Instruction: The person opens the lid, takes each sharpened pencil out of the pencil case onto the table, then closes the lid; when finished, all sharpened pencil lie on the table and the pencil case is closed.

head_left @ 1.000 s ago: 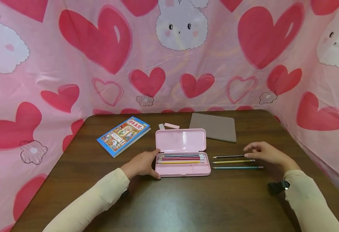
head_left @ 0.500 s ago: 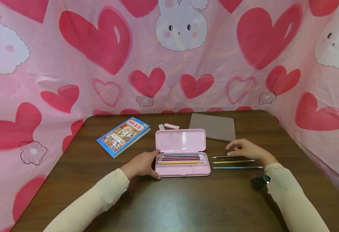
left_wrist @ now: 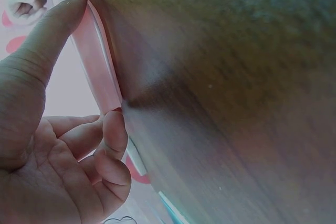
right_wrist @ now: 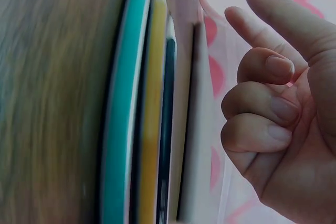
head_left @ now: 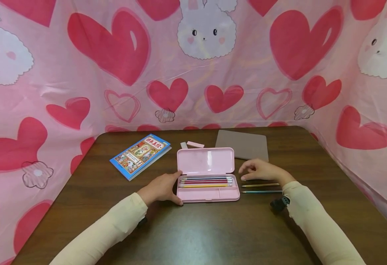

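Observation:
A pink pencil case [head_left: 205,162] lies with its lid up; several pencils [head_left: 206,186] sit in its rear compartment. My left hand [head_left: 162,187] grips its left end, thumb at the front edge and fingers at the back corner. In the left wrist view the thumb lies along the pink wall [left_wrist: 97,56]. Over the table right of the case hovers my right hand [head_left: 263,172], its fingers loosely curled around nothing. Below it lie a yellow pencil [head_left: 259,185] and a teal pencil [head_left: 261,191]. The black pencil [right_wrist: 167,93] shows in the right wrist view; the hand hides it from the head view.
Behind the case are a pink block [head_left: 195,144] and a small whitish piece [head_left: 184,145]. A flat grey rectangular item [head_left: 246,143] lies at the back right, partly behind the lid. To the left rests a blue book [head_left: 140,156]. Heart-printed cloth [head_left: 193,103] surrounds the table.
My right hand has moved left above the pencils, from their eraser ends toward their tips beside the case. The left hand has kept its grip on the case.

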`<state>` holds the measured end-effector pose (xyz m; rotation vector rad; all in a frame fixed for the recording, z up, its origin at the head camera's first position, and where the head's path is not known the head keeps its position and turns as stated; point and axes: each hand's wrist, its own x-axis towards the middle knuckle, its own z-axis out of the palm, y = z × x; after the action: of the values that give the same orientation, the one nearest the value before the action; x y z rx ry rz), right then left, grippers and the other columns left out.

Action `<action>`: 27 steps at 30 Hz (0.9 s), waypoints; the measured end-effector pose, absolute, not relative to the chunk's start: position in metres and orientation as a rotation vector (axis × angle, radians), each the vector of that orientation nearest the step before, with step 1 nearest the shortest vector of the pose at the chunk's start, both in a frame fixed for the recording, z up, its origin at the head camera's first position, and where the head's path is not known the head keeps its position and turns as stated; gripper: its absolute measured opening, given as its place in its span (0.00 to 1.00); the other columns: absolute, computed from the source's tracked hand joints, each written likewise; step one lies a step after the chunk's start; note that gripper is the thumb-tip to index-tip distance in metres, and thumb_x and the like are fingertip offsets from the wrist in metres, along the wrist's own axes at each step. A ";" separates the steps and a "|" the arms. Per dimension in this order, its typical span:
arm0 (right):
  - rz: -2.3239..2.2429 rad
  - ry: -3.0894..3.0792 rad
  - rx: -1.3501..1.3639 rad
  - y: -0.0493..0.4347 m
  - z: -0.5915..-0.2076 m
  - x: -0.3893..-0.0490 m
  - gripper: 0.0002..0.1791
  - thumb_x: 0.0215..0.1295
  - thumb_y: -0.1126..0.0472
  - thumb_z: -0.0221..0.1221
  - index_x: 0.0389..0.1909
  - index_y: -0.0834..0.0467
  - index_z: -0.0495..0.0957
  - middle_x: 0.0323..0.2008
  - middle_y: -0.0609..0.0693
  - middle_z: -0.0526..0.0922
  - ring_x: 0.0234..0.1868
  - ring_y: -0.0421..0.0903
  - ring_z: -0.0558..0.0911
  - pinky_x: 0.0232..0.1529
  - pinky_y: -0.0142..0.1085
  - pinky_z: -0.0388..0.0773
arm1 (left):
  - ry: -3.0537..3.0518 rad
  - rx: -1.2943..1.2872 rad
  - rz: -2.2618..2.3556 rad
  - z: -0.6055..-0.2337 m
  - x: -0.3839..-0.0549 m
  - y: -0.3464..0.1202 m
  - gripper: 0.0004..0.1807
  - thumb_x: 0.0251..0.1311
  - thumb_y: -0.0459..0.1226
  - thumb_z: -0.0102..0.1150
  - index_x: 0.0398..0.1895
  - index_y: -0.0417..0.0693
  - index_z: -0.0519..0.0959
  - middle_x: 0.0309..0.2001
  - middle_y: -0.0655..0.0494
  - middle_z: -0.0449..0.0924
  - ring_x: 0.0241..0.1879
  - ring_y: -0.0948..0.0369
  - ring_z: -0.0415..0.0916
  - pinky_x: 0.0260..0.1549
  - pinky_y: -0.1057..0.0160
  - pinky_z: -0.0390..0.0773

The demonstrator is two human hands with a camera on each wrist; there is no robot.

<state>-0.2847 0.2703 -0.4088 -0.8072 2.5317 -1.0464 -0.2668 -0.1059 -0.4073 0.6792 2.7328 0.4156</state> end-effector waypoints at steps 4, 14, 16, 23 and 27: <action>-1.034 2.493 -0.879 0.257 -0.411 -0.288 0.12 0.56 0.59 0.64 0.39 0.60 0.80 0.18 0.44 0.66 0.20 0.35 0.65 0.22 0.28 0.63 | 2.732 0.682 0.426 -0.408 -0.267 -0.106 0.58 0.31 0.56 0.75 0.68 0.43 0.59 0.60 0.45 0.71 0.57 0.50 0.70 0.56 0.49 0.69; -0.988 2.445 -0.901 0.239 -0.416 -0.293 0.14 0.55 0.60 0.65 0.42 0.61 0.81 0.21 0.43 0.69 0.24 0.36 0.68 0.25 0.27 0.65 | 2.739 0.696 0.420 -0.409 -0.267 -0.106 0.58 0.31 0.56 0.75 0.68 0.44 0.59 0.59 0.45 0.72 0.56 0.50 0.71 0.56 0.50 0.70; -0.980 2.449 -0.903 0.237 -0.417 -0.293 0.15 0.55 0.60 0.65 0.42 0.62 0.81 0.21 0.43 0.69 0.24 0.36 0.68 0.26 0.27 0.65 | 2.738 0.695 0.422 -0.409 -0.267 -0.106 0.58 0.31 0.56 0.75 0.68 0.43 0.59 0.59 0.45 0.72 0.56 0.50 0.71 0.56 0.50 0.70; -0.937 2.460 -0.911 0.231 -0.418 -0.294 0.12 0.54 0.61 0.65 0.39 0.62 0.83 0.21 0.43 0.72 0.24 0.36 0.69 0.26 0.27 0.67 | 2.734 0.681 0.429 -0.408 -0.268 -0.105 0.58 0.31 0.56 0.75 0.68 0.43 0.59 0.59 0.45 0.72 0.56 0.50 0.71 0.56 0.50 0.70; -0.905 2.461 -0.892 0.227 -0.417 -0.293 0.11 0.55 0.60 0.65 0.36 0.62 0.83 0.21 0.42 0.72 0.24 0.37 0.69 0.26 0.27 0.67 | 2.729 0.679 0.429 -0.409 -0.269 -0.105 0.58 0.31 0.55 0.75 0.68 0.43 0.59 0.59 0.45 0.72 0.56 0.50 0.71 0.56 0.50 0.69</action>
<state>-0.2930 0.2266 -0.4170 -0.8923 2.4610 -0.9050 -0.2687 -0.1050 -0.4087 0.6795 2.7289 0.4290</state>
